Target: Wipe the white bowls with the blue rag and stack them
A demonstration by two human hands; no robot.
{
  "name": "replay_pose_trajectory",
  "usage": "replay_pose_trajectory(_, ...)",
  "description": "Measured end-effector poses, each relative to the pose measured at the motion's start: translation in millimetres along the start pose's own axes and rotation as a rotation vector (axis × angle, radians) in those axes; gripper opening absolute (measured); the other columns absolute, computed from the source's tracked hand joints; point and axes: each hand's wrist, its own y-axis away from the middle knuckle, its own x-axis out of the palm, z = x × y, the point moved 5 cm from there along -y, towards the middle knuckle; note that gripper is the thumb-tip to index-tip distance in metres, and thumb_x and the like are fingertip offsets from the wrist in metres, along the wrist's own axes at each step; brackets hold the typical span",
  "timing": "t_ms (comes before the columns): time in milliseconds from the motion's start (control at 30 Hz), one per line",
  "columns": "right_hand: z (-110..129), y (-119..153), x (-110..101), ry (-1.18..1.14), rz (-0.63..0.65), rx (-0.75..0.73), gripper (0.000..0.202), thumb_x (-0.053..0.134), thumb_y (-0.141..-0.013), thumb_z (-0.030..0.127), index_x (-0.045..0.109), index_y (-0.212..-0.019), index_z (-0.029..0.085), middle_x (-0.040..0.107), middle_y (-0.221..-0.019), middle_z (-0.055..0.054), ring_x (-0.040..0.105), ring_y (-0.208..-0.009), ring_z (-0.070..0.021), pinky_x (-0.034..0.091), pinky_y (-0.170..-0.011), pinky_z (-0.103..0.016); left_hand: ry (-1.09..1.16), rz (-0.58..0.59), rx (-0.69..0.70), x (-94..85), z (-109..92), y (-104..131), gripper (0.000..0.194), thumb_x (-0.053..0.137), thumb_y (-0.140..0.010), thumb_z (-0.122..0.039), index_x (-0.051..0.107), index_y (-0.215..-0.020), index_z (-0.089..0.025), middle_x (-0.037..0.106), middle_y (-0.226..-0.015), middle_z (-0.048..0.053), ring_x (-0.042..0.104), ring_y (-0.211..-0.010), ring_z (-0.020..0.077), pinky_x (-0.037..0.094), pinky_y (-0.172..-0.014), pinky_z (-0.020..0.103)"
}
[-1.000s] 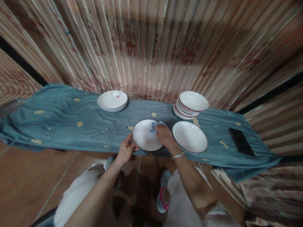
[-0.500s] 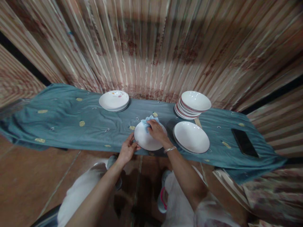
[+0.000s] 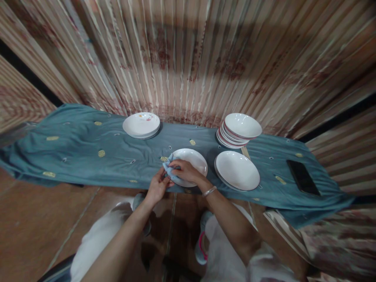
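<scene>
A white plate [image 3: 195,158] with a thin dark rim rests near the front edge of the cloth-covered table. At its left rim my left hand [image 3: 158,183] grips the edge between thumb and fingers. My right hand [image 3: 184,171], with a silver bangle at the wrist, presses a light blue cloth [image 3: 169,166] against the plate's left side. The cloth is bunched under the fingers and hangs over the rim, close to my left fingertips. Just right of this plate stands a short stack of white plates [image 3: 237,171] with dark rims.
Stacked white bowls with red bands [image 3: 239,129] stand at the back right, with light-coloured sticks [image 3: 246,152] beside them. Floral plates [image 3: 141,125] are piled at the back left. A black phone [image 3: 303,177] lies far right on the teal tablecloth [image 3: 82,156]. A pleated curtain [image 3: 182,58] hangs behind.
My right hand has moved the blue cloth from the plate's far edge round to its left edge, toward my left hand. The left hand keeps its hold on the rim.
</scene>
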Motion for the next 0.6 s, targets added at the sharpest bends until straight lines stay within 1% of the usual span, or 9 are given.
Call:
replay_pose_trajectory(133, 11, 15, -5, 0.085, 0.144, 0.055, 0.022, 0.061, -0.08, 0.013, 0.071, -0.098, 0.017, 0.071, -0.092, -0.002, 0.063, -0.084, -0.0157, 0.044, -0.076, -0.024, 0.015, -0.045, -0.054, -1.0, -2, 2, 0.066, 0.07, -0.062, -0.012, 0.058, -0.127, -0.018, 0.071, -0.111, 0.006, 0.067, -0.071, 0.0135, 0.059, -0.061, 0.025)
replay_pose_trajectory(200, 16, 24, -10, 0.161, 0.206, 0.081, 0.02, 0.061, -0.079, 0.014, 0.073, -0.096, 0.018, 0.07, -0.087, -0.001, 0.061, -0.079, -0.0146, 0.041, -0.071, -0.023, 0.018, -0.042, -0.074, -0.7, -4, 4, 0.066, 0.066, -0.065, -0.009, 0.057, -0.129, -0.017, 0.071, -0.111, 0.006, 0.068, -0.069, 0.0133, 0.058, -0.062, 0.025)
replay_pose_trajectory(333, 24, 43, -21, 0.309, 0.301, 0.125, 0.021, 0.058, -0.078, 0.013, 0.075, -0.09, 0.017, 0.071, -0.083, -0.002, 0.059, -0.074, -0.0145, 0.035, -0.065, -0.023, 0.021, -0.022, -0.054, 1.0, -8, 5, 0.063, 0.067, -0.071, -0.015, 0.054, -0.132, -0.017, 0.069, -0.115, 0.009, 0.068, -0.065, 0.0134, 0.058, -0.059, 0.025)
replay_pose_trajectory(400, 25, 53, -29, 0.378, 0.314, 0.166, 0.02, 0.057, -0.077, 0.014, 0.075, -0.087, 0.017, 0.071, -0.081, -0.003, 0.059, -0.074, -0.0154, 0.034, -0.063, -0.023, 0.021, -0.035, -0.041, 1.6, -8, 5, 0.062, 0.071, -0.071, -0.018, 0.053, -0.131, -0.017, 0.07, -0.113, 0.009, 0.067, -0.063, 0.0124, 0.057, -0.056, 0.024)
replay_pose_trajectory(500, 25, 65, -46, 0.416, 0.291, 0.22, 0.017, 0.058, -0.075, 0.016, 0.075, -0.077, 0.016, 0.069, -0.074, -0.003, 0.057, -0.072, -0.0155, 0.033, -0.063, -0.024, 0.018, -0.067, -0.029, 2.1, -7, 2, 0.058, 0.072, -0.069, -0.016, 0.054, -0.124, -0.016, 0.071, -0.103, 0.005, 0.065, -0.057, 0.0107, 0.056, -0.052, 0.023)
replay_pose_trajectory(567, 24, 72, -59, 0.333, 0.265, 0.253, 0.015, 0.057, -0.072, 0.016, 0.072, -0.07, 0.016, 0.065, -0.065, -0.001, 0.054, -0.065, -0.0133, 0.033, -0.061, -0.023, 0.023, -0.088, -0.037, 2.2, -6, 1, 0.052, 0.071, -0.069, -0.013, 0.054, -0.119, -0.016, 0.07, -0.094, 0.002, 0.063, -0.053, 0.0099, 0.055, -0.051, 0.023)
replay_pose_trajectory(600, 23, 75, -65, 0.252, 0.245, 0.269, 0.015, 0.057, -0.071, 0.016, 0.071, -0.068, 0.016, 0.062, -0.061, 0.001, 0.052, -0.062, -0.012, 0.033, -0.06, -0.022, 0.029, -0.096, -0.042, 2.3, -5, 1, 0.05, 0.07, -0.069, -0.012, 0.054, -0.117, -0.016, 0.07, -0.089, 0.001, 0.063, -0.052, 0.0097, 0.055, -0.051, 0.023)
